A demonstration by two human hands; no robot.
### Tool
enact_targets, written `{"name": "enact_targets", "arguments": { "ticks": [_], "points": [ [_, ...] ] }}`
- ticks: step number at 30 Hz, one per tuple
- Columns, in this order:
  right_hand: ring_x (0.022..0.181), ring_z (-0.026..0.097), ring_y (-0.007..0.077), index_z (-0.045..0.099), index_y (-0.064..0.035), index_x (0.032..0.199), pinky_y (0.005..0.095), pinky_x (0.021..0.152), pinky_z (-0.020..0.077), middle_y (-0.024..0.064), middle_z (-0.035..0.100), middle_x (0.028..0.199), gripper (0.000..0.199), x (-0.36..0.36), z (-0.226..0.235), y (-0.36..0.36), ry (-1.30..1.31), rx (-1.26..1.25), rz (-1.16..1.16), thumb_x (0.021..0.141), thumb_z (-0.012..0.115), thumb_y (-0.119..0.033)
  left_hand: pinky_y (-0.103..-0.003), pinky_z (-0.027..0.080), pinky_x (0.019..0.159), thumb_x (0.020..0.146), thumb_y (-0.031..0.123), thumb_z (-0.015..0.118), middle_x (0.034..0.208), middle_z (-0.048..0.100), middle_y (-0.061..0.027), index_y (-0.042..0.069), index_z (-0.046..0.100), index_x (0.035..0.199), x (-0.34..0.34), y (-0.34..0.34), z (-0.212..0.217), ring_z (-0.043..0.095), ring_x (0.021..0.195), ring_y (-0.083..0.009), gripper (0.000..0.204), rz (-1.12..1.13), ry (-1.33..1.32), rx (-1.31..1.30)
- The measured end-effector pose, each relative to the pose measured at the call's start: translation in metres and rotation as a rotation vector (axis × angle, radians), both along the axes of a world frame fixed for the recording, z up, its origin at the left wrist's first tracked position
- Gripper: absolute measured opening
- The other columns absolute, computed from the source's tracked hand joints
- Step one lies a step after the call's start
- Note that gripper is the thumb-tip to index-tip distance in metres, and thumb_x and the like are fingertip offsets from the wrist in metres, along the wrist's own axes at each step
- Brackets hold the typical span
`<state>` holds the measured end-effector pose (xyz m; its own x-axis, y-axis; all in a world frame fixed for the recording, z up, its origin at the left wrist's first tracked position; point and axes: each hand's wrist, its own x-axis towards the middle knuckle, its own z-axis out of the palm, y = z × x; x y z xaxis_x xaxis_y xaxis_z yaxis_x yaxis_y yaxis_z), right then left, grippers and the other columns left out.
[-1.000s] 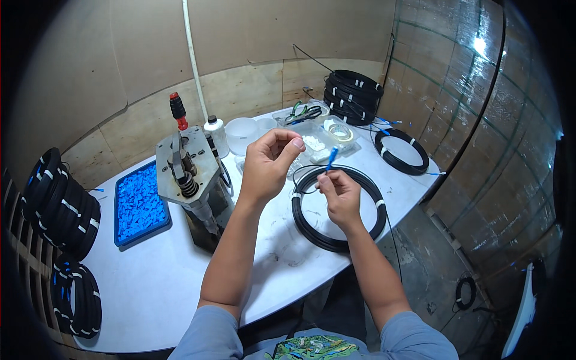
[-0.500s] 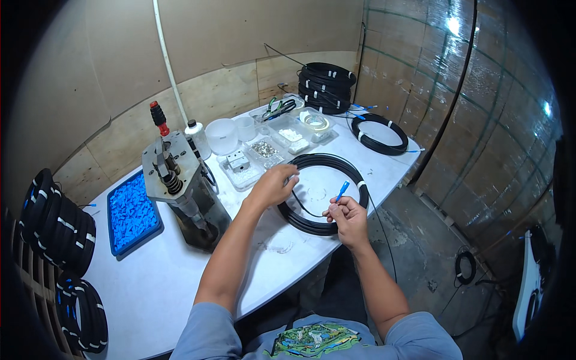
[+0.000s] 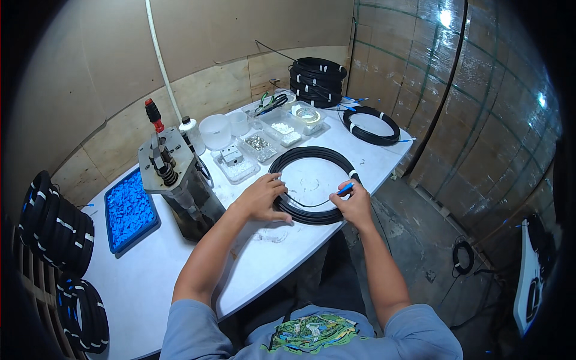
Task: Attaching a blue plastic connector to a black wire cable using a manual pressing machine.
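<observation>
On the table in front of me lies a coil of black cable (image 3: pixel 312 153), tied with a white band on its right side. My left hand (image 3: pixel 264 197) is against the coil's left edge, thumb and fingers spread apart. Between the fingers of my right hand (image 3: pixel 356 206) is a blue cable connector (image 3: pixel 344 190), held over the coil's right side. A thin black cable end runs from it across the inside of the ring toward my left hand.
Left of me stand a metal hand press (image 3: pixel 180 186) and a tray of blue connector pieces (image 3: pixel 129 210). Behind the coil are plastic boxes of small parts (image 3: pixel 258 144). More coils sit at the back (image 3: pixel 318 81), right (image 3: pixel 372 126) and far left (image 3: pixel 57 222).
My left hand has come down and nearer along the coil's left edge, its thumb now spread away. My right hand has moved slightly up and right, tilting the connector flatter.
</observation>
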<state>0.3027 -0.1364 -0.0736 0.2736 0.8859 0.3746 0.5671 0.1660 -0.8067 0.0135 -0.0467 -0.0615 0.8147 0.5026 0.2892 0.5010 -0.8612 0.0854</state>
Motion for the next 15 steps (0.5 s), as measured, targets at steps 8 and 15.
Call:
{"name": "enact_targets", "arguments": {
  "ticks": [8,15],
  "points": [
    [0.101,0.062,0.0287,0.070,-0.0105,0.109,0.0454,0.092,0.0445,0.0095,0.066,0.098,0.039,-0.010,-0.004,-0.012,-0.417,0.153,-0.161,0.075,0.087,-0.024,-0.048,0.033,0.119,0.085,0.062,0.071,0.116,0.067,-0.0165,0.002,0.069,0.107,0.001,-0.004,-0.023,0.053,0.128,-0.0354,0.064,-0.092,-0.019,0.030],
    [0.121,0.057,0.0267,0.070,-0.0106,0.118,0.0511,0.107,0.0336,0.0099,0.065,0.119,0.049,-0.035,0.004,-0.029,-0.671,0.256,0.296,0.079,0.082,-0.038,-0.051,0.033,0.117,0.088,0.062,0.067,0.102,0.067,-0.0122,0.004,0.069,0.101,0.014,-0.015,-0.024,0.058,0.119,-0.0330,0.060,-0.120,-0.030,0.053]
  ]
}}
